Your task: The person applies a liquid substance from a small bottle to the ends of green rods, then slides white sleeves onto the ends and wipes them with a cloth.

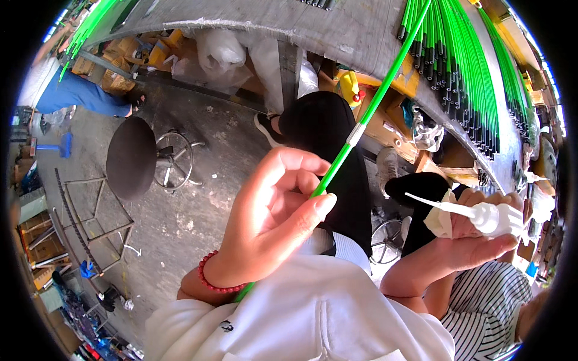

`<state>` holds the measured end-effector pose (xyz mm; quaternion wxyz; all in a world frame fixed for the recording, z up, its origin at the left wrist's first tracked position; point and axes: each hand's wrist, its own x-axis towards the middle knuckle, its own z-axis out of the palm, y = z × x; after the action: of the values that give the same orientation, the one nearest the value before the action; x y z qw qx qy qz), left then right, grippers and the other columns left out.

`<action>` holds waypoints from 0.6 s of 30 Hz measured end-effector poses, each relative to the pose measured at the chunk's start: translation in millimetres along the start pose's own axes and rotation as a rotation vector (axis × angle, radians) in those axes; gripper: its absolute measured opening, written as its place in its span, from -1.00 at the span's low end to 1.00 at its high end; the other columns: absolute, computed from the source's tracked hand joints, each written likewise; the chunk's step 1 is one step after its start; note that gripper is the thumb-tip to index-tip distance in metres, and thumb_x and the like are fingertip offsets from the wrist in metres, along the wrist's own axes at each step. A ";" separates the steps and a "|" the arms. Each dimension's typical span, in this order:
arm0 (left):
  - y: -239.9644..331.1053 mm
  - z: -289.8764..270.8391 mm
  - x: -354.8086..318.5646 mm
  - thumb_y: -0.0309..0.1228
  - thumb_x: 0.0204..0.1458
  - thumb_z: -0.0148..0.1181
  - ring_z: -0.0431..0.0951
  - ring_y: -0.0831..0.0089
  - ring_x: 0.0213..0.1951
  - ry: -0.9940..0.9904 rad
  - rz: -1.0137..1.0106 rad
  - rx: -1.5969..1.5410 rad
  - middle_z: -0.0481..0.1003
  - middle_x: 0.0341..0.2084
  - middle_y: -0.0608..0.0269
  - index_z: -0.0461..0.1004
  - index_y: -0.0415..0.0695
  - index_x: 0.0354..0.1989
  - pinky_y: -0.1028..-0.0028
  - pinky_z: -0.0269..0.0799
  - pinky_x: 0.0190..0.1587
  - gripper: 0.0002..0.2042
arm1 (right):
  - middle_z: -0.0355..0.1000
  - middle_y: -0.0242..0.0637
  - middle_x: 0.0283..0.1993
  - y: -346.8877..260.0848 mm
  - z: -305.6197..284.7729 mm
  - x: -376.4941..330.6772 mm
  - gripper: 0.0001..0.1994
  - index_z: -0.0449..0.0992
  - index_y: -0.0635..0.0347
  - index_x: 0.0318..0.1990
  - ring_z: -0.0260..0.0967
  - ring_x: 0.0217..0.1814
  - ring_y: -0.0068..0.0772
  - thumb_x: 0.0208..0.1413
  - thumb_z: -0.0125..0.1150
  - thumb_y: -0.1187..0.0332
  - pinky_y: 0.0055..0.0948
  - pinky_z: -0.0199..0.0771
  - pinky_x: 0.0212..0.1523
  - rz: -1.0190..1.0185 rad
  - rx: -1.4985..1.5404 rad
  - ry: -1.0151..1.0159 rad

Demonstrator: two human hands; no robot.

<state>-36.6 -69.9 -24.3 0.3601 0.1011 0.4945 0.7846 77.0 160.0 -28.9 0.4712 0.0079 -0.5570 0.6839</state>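
A long thin green rod slants from the far table edge down past my left wrist, with a silver-white band partway along it. My left hand is closed on the rod below that band, pinching it between thumb and fingers. On the right, my right hand is wrapped round a white plastic squeeze bottle. Its thin nozzle points left toward the rod, apart from it. A crumpled off-white cloth or paper is also held in the right hand.
Black-tipped green rods lie fanned on the grey table. A black stool and metal frame stand at left. A person in a striped shirt sits close at right; another in blue trousers is at far left.
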 end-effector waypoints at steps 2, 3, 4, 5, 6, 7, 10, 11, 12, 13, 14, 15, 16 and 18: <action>-2.7 0.9 -0.6 -0.63 0.04 0.10 0.35 0.72 -0.39 0.016 -0.016 0.039 0.34 -0.37 0.27 0.23 -0.27 -0.17 0.70 0.29 -0.39 -0.78 | 0.21 -0.35 -0.31 -1.5 6.1 -1.2 -0.52 0.21 0.25 -0.17 0.12 -0.67 -0.55 0.10 0.06 -0.04 -0.56 0.11 -0.68 -0.074 -0.010 -0.001; -3.9 1.1 -0.6 -0.63 0.04 0.11 0.35 0.73 -0.41 0.020 -0.018 0.056 0.34 -0.37 0.27 0.24 -0.26 -0.20 0.70 0.29 -0.40 -0.79 | 0.21 -0.36 -0.35 -1.8 9.5 -2.8 -0.52 0.21 0.23 -0.17 0.11 -0.67 -0.56 0.08 0.09 -0.05 -0.57 0.12 -0.67 -0.087 -0.078 -0.014; -4.7 1.5 -0.7 -0.62 0.03 0.12 0.35 0.73 -0.42 0.027 -0.020 0.073 0.35 -0.37 0.27 0.24 -0.26 -0.23 0.71 0.28 -0.42 -0.81 | 0.21 -0.37 -0.39 -2.1 13.1 -4.0 -0.51 0.20 0.21 -0.18 0.11 -0.66 -0.56 0.06 0.11 -0.05 -0.57 0.12 -0.67 -0.099 -0.144 -0.028; -5.7 1.8 -0.6 -0.61 0.03 0.13 0.35 0.74 -0.45 0.031 -0.016 0.088 0.35 -0.39 0.27 0.24 -0.26 -0.25 0.71 0.27 -0.46 -0.81 | 0.20 -0.38 -0.42 -2.7 16.8 -5.4 -0.51 0.19 0.19 -0.19 0.10 -0.65 -0.57 0.03 0.13 -0.06 -0.58 0.12 -0.66 -0.113 -0.210 -0.040; -6.4 2.0 -0.4 -0.61 0.03 0.14 0.34 0.75 -0.47 0.034 -0.012 0.103 0.35 -0.40 0.28 0.24 -0.25 -0.28 0.72 0.26 -0.49 -0.82 | 0.18 -0.43 -0.50 -5.8 22.2 -9.4 -0.47 0.18 0.12 -0.18 0.08 -0.62 -0.52 -0.04 0.19 -0.10 -0.55 0.11 -0.65 -0.082 -0.279 -0.007; -5.5 1.7 -0.3 -0.60 0.03 0.14 0.33 0.77 -0.51 0.028 -0.043 0.089 0.35 -0.41 0.29 0.24 -0.25 -0.29 0.72 0.22 -0.54 -0.82 | 0.15 -0.44 -0.55 -6.8 30.5 -11.6 -0.43 0.16 0.09 -0.20 0.06 -0.63 -0.52 -0.08 0.20 -0.16 -0.54 0.10 -0.66 -0.090 -0.396 0.052; -5.8 0.1 0.2 -0.58 0.02 0.16 0.29 0.80 -0.61 0.022 -0.086 0.064 0.36 -0.45 0.31 0.23 -0.24 -0.32 0.71 0.12 -0.66 -0.81 | 0.09 -0.47 -0.67 -5.3 50.0 -16.6 -0.34 0.13 0.04 -0.27 0.01 -0.65 -0.53 -0.20 0.18 -0.33 -0.53 0.08 -0.67 -0.103 -0.669 0.197; -7.8 0.5 0.7 -0.58 0.02 0.16 0.27 0.81 -0.63 0.022 -0.068 0.063 0.36 -0.46 0.31 0.23 -0.23 -0.33 0.71 0.09 -0.69 -0.81 | 0.07 -0.46 -0.68 -4.4 52.7 -15.5 -0.32 0.12 0.06 -0.29 0.00 -0.66 -0.53 -0.20 0.14 -0.36 -0.52 0.09 -0.67 -0.122 -0.712 0.209; -9.3 0.6 0.9 -0.57 0.02 0.17 0.26 0.82 -0.66 0.022 -0.050 0.063 0.36 -0.47 0.31 0.22 -0.23 -0.33 0.71 0.06 -0.71 -0.80 | 0.06 -0.45 -0.70 -3.4 55.3 -14.2 -0.30 0.10 0.08 -0.31 0.00 -0.67 -0.54 -0.21 0.11 -0.39 -0.52 0.09 -0.68 -0.141 -0.754 0.221; -9.0 0.6 1.1 -0.56 0.02 0.17 0.26 0.82 -0.65 0.022 -0.059 0.060 0.36 -0.46 0.31 0.23 -0.23 -0.33 0.71 0.06 -0.70 -0.80 | 0.05 -0.45 -0.71 -2.4 57.9 -12.9 -0.28 0.09 0.10 -0.33 -0.01 -0.68 -0.55 -0.22 0.07 -0.43 -0.52 0.10 -0.68 -0.160 -0.797 0.236; -8.1 0.7 1.1 -0.56 0.02 0.17 0.27 0.81 -0.64 0.023 -0.068 0.057 0.36 -0.46 0.31 0.23 -0.23 -0.33 0.71 0.07 -0.70 -0.80 | 0.05 -0.45 -0.72 -2.6 59.0 -11.9 -0.27 0.08 0.12 -0.33 -0.01 -0.69 -0.54 -0.21 0.07 -0.43 -0.52 0.10 -0.68 -0.151 -0.832 0.233; -7.8 0.6 1.1 -0.55 0.02 0.18 0.27 0.81 -0.64 0.024 -0.077 0.054 0.36 -0.45 0.30 0.23 -0.23 -0.32 0.71 0.08 -0.69 -0.80 | 0.09 -0.42 -0.66 -1.8 56.4 -12.0 -0.31 0.11 0.15 -0.30 0.00 -0.69 -0.56 -0.17 0.08 -0.36 -0.53 0.12 -0.66 -0.177 -0.799 0.186; -8.3 0.9 1.4 -0.55 0.02 0.18 0.27 0.81 -0.64 0.030 -0.060 0.059 0.36 -0.46 0.30 0.24 -0.23 -0.32 0.71 0.08 -0.69 -0.80 | 0.13 -0.39 -0.60 -1.5 54.5 -11.9 -0.34 0.14 0.18 -0.27 0.02 -0.70 -0.58 -0.12 0.09 -0.29 -0.53 0.13 -0.63 -0.203 -0.765 0.137; -9.8 1.8 1.9 -0.54 0.01 0.18 0.27 0.81 -0.64 0.042 -0.027 0.070 0.36 -0.46 0.30 0.24 -0.23 -0.32 0.72 0.08 -0.69 -0.80 | 0.27 -0.32 -0.41 1.0 43.3 -11.9 -0.46 0.24 0.25 -0.18 0.08 -0.67 -0.64 0.00 0.13 -0.09 -0.56 0.18 -0.53 -0.302 -0.621 0.004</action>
<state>-32.5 -64.9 -32.2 0.3565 0.0904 0.5307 0.7636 60.7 119.2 -19.7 0.5482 -0.0548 -0.7301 0.4041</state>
